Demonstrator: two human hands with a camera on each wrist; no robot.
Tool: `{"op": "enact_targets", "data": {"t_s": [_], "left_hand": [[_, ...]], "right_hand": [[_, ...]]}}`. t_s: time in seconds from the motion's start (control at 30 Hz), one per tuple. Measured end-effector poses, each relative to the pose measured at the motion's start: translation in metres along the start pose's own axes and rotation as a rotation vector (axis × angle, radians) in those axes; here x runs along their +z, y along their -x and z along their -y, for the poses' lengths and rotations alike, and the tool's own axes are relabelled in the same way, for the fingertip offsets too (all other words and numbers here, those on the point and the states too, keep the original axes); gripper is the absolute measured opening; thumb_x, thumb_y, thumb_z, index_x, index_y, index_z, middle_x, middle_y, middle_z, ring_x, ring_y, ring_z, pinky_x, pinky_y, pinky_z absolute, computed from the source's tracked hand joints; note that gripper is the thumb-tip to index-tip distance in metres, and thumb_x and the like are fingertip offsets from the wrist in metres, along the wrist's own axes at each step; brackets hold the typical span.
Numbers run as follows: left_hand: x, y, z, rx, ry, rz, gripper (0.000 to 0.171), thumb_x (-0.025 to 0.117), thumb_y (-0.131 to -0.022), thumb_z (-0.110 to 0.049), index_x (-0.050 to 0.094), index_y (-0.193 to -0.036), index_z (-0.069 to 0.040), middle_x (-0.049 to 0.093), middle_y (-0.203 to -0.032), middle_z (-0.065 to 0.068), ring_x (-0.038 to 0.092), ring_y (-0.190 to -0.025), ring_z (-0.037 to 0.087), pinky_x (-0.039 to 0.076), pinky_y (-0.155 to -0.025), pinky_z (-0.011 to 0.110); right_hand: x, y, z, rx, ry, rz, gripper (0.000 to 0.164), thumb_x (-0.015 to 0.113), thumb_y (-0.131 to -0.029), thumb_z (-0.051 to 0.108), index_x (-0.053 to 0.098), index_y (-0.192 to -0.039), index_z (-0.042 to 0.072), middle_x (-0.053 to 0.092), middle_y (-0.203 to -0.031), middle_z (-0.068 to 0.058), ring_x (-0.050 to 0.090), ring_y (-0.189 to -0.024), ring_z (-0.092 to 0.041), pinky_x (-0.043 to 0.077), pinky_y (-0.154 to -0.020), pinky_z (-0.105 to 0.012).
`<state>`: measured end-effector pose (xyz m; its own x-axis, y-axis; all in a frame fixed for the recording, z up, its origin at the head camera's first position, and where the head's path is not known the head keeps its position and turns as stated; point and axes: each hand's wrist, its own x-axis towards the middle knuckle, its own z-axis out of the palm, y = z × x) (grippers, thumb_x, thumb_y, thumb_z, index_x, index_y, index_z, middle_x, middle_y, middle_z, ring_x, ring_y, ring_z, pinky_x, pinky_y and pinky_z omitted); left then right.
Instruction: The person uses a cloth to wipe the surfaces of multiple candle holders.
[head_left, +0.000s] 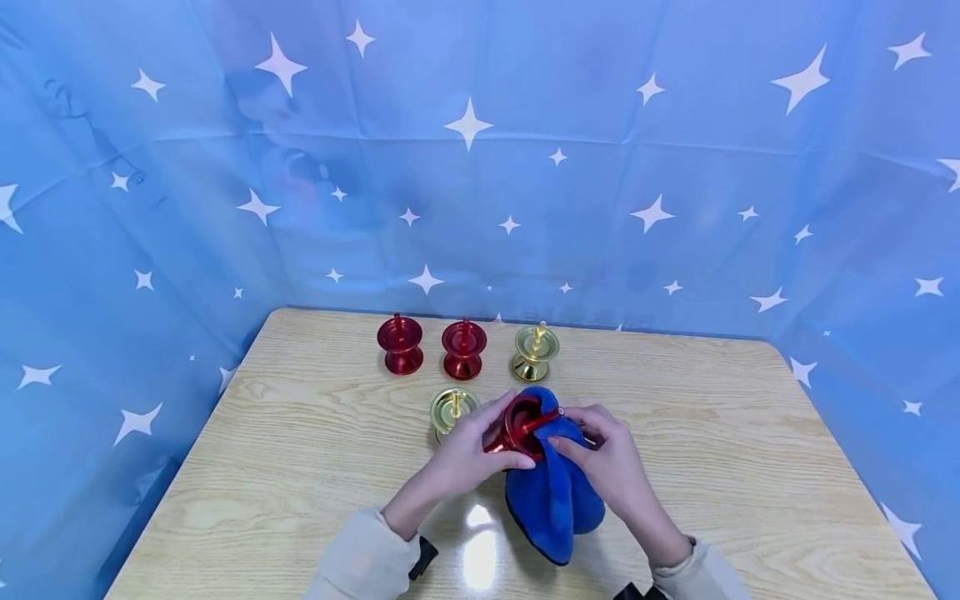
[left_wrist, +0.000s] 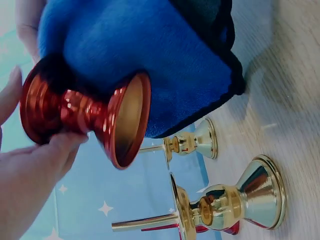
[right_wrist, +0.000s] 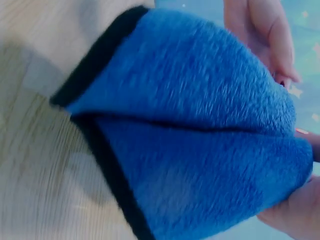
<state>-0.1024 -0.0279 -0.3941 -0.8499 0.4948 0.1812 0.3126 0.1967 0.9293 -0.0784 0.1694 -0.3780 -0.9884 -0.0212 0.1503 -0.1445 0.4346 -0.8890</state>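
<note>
My left hand grips a shiny red metal candle holder by its narrow middle. The holder is tilted above the table, its dish and central rod turned toward the right hand and its hollow base showing in the left wrist view. A plush blue cloth with dark edging hangs over the dish's right side. My right hand pinches the cloth between thumb and fingers against the dish, close to the rod. In the right wrist view the folded cloth hides most of the holder.
Just beyond the left hand stands a gold candle holder. Along the back of the wooden table stand a red holder, another red holder and a gold holder. A blue star-patterned curtain surrounds the table's back and sides.
</note>
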Motion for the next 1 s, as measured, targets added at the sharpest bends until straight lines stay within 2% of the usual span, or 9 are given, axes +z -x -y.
{"op": "enact_targets", "data": {"t_s": [0.13,0.23,0.33,0.5,0.57,0.63,0.7,0.8,1.0], "left_hand": [[0.002,0.0,0.001,0.009,-0.118,-0.05,0.085,0.078,-0.072,-0.028,0.034,-0.139,0.0,0.047,-0.132,0.015,0.047,-0.117,0.023,0.042,-0.095,0.032],[0.001,0.001,0.002,-0.035,-0.105,-0.052,0.083,0.079,-0.071,-0.026,0.037,-0.137,0.0,0.05,-0.128,0.014,0.049,-0.114,0.022,0.043,-0.093,0.032],[0.0,0.002,0.002,-0.086,-0.03,0.007,0.081,0.08,-0.071,-0.019,0.037,-0.136,-0.001,0.05,-0.128,0.012,0.049,-0.115,0.022,0.042,-0.094,0.029],[0.0,0.005,-0.001,-0.127,0.062,0.144,0.073,0.079,-0.071,-0.012,0.038,-0.131,-0.002,0.051,-0.127,0.012,0.046,-0.119,0.021,0.037,-0.098,0.026],[0.0,0.006,-0.001,-0.125,0.073,0.159,0.07,0.078,-0.072,-0.011,0.039,-0.129,-0.001,0.052,-0.125,0.012,0.047,-0.119,0.021,0.037,-0.098,0.026],[0.001,0.006,-0.001,-0.121,0.106,0.158,0.069,0.077,-0.073,-0.009,0.038,-0.129,0.001,0.051,-0.125,0.013,0.047,-0.119,0.022,0.037,-0.098,0.025],[0.001,0.006,-0.001,-0.116,0.148,0.15,0.068,0.076,-0.074,-0.006,0.037,-0.129,0.002,0.05,-0.125,0.014,0.047,-0.119,0.023,0.038,-0.097,0.026],[0.0,0.005,-0.001,-0.119,0.2,0.11,0.066,0.074,-0.075,-0.003,0.036,-0.129,0.002,0.048,-0.126,0.015,0.047,-0.119,0.024,0.04,-0.096,0.026],[0.0,0.0,0.0,-0.093,0.203,-0.044,0.067,0.073,-0.076,-0.003,0.035,-0.131,0.002,0.049,-0.127,0.016,0.047,-0.119,0.025,0.041,-0.095,0.03]], "right_hand": [[0.002,0.003,0.004,0.011,0.016,0.013,0.026,0.072,-0.077,0.004,0.067,-0.103,0.004,0.059,-0.094,-0.007,0.06,-0.089,-0.024,0.051,-0.078,-0.042],[0.003,0.003,0.004,-0.02,0.055,0.035,0.028,0.072,-0.076,0.002,0.067,-0.103,0.004,0.059,-0.093,-0.005,0.058,-0.088,-0.021,0.052,-0.076,-0.038],[0.002,0.0,0.001,-0.13,0.125,0.062,0.029,0.074,-0.071,-0.004,0.069,-0.099,0.005,0.058,-0.09,-0.002,0.056,-0.084,-0.019,0.053,-0.07,-0.031],[0.001,-0.009,-0.006,-0.421,0.245,0.089,0.042,0.069,-0.062,-0.022,0.069,-0.091,0.008,0.055,-0.089,0.0,0.053,-0.081,-0.017,0.049,-0.063,-0.027],[0.001,-0.012,-0.007,-0.5,0.272,0.096,0.046,0.066,-0.059,-0.026,0.069,-0.09,0.009,0.054,-0.09,-0.001,0.053,-0.08,-0.016,0.049,-0.063,-0.027],[0.001,-0.014,-0.007,-0.527,0.282,0.102,0.047,0.067,-0.059,-0.026,0.069,-0.09,0.009,0.055,-0.09,-0.002,0.053,-0.08,-0.016,0.049,-0.063,-0.028],[0.0,-0.015,-0.006,-0.517,0.289,0.097,0.044,0.069,-0.06,-0.023,0.068,-0.091,0.009,0.055,-0.09,-0.002,0.054,-0.08,-0.016,0.05,-0.064,-0.029],[0.0,-0.014,-0.005,-0.434,0.28,0.088,0.039,0.072,-0.064,-0.017,0.068,-0.094,0.007,0.056,-0.089,0.0,0.054,-0.08,-0.016,0.05,-0.064,-0.029],[0.004,-0.004,0.0,-0.128,0.15,0.063,0.028,0.073,-0.073,-0.001,0.067,-0.1,0.004,0.059,-0.091,-0.004,0.056,-0.081,-0.019,0.053,-0.068,-0.034]]}}
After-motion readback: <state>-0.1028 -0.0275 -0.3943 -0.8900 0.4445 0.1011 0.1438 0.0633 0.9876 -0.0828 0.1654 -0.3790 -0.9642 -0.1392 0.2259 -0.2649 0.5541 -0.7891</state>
